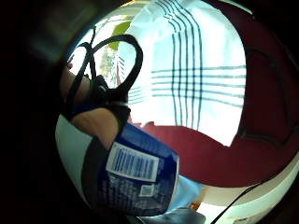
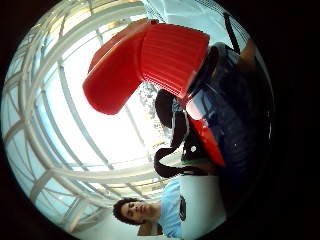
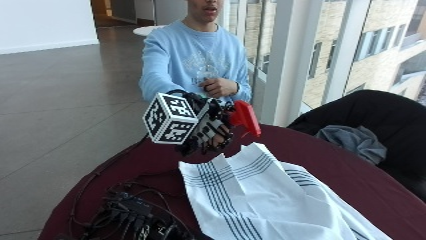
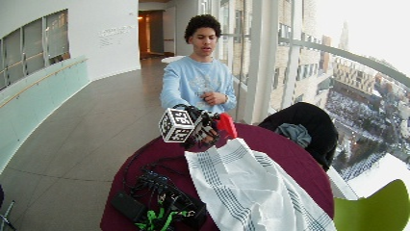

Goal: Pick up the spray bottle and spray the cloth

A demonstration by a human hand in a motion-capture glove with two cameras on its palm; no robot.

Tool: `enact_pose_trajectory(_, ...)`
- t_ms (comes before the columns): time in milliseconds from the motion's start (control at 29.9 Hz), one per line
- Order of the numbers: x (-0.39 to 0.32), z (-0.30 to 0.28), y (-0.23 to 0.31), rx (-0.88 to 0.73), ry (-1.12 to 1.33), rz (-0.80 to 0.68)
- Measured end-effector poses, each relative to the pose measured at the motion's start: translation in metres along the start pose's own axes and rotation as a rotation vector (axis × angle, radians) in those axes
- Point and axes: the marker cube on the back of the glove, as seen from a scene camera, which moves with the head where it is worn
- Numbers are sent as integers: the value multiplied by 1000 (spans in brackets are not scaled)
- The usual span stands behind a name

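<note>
Outside view first: your gloved right hand (image 3: 212, 131) is raised above the near edge of the round table (image 3: 319, 150), fingers curled round the spray bottle (image 3: 241, 118) so that its red spray head sticks out past the hand, over the table. The bottle is off the table — held in the air, just above the far end of the cloth (image 3: 266, 200). That cloth, white with dark stripes, lies spread across the maroon tabletop, its far edge rumpled into a couple of raised folds right below the red head. Your bare left hand (image 3: 219, 87) is drawn up against your chest, well apart from the bottle.

From the thumb side of the palm, the red spray head (image 2: 150, 60) fills much of the picture, with the bottle's dark blue body beside it and window frames behind. From the little finger side, you see the blue body with its white label (image 1: 135, 172) close to the palm, and beyond it the striped cloth lying on the maroon table.

On the table's near left side sits a tangle of black cables and boxes (image 3: 133, 215). A dark chair (image 3: 373, 120) with a grey garment on it stands beside the table by the windows.
</note>
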Motion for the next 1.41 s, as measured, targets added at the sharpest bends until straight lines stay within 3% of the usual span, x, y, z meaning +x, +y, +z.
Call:
enact_pose_trajectory(268, -18, 10, 2, 25, -25, -89)
enact_pose_trajectory(636, -45, 59, 10, 48, -147, -398)
enact_pose_trajectory(1105, -76, 170, 8, -19, -237, -708)
enact_pose_trajectory(1407, -74, 251, -2, -84, -239, -770)
